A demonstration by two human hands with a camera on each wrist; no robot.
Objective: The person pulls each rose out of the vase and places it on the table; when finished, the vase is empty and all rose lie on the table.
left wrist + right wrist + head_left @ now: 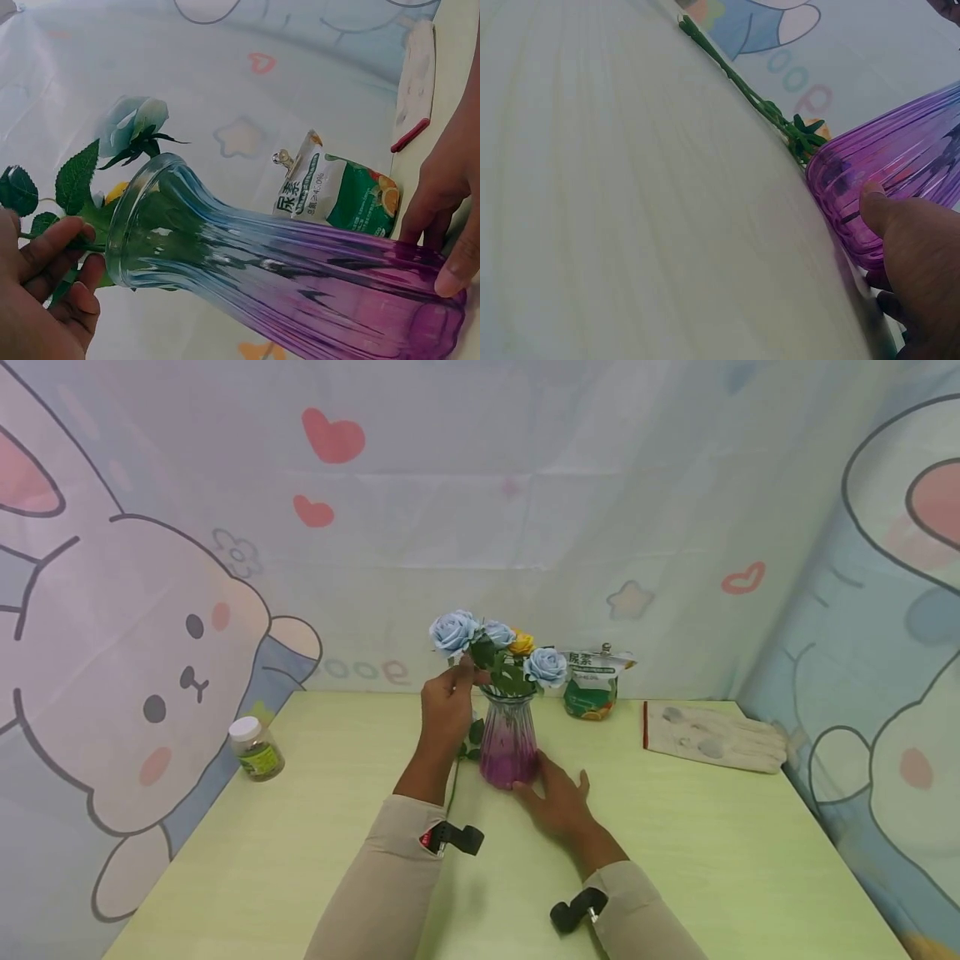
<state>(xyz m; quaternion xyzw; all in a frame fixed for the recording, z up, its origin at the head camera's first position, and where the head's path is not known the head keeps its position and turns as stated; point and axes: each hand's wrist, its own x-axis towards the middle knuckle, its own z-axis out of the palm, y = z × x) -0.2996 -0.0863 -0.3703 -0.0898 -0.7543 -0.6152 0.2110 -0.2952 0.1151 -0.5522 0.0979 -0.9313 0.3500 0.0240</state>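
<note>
A glass vase (pixel 508 743), clear at the neck and purple below, stands upright on the table. Blue roses (pixel 546 667) and a yellow rose (pixel 522 642) rise from its mouth among green leaves. Just left of the rim, my left hand (pixel 445 710) pinches a rose's green stem between thumb and fingers; the left wrist view shows this stem (pixel 91 246) at the vase's mouth. Which bloom belongs to that stem is hard to tell. Low on the vase, my right hand (pixel 561 802) holds the base, its thumb (pixel 874 210) against the purple glass.
Behind the vase lies another green flower stem (pixel 742 86) on the table. A green-and-white pouch (pixel 592 687) stands behind to the right, with a pale work glove (pixel 712 737) farther right. On the left is a white-lidded jar (pixel 257 749). A printed cloth (pixel 480 527) hangs behind.
</note>
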